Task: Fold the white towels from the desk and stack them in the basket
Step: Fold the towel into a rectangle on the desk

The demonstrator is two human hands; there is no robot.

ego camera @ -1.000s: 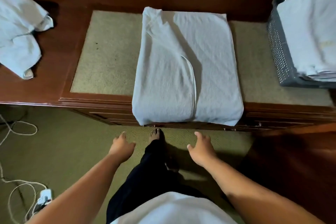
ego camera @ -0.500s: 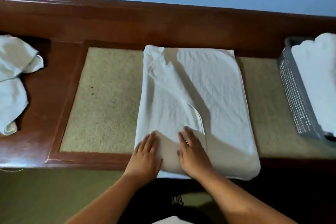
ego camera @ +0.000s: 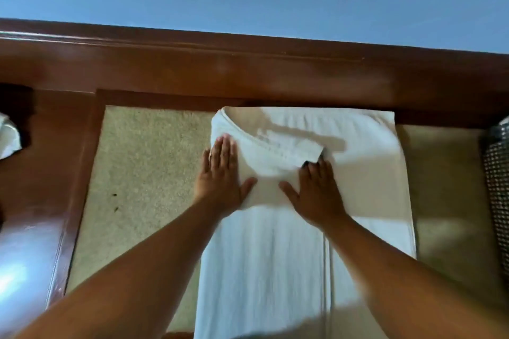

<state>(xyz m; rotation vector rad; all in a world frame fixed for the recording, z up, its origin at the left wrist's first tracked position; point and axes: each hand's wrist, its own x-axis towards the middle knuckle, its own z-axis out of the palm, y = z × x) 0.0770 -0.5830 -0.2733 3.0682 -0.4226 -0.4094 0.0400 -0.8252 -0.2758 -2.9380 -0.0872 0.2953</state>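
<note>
The worktop point(ego camera: 55, 173) is carrying a beige inlay point(ego camera: 143, 173), and the folded white towel point(ego camera: 264, 256) is lying at its middle, long axis running from near edge to far edge. The left hand point(ego camera: 220, 179) is pressing flat on the towel's left border and the right hand point(ego camera: 314, 195) beside a folded-over flap, fingers point(ego camera: 224, 151) straight and close together. At the right edge a mesh basket point(ego camera: 497, 187) is showing only a sliver, contents hidden. A crumpled towel point(ego camera: 9, 136) is peeking in at the left edge.
</note>
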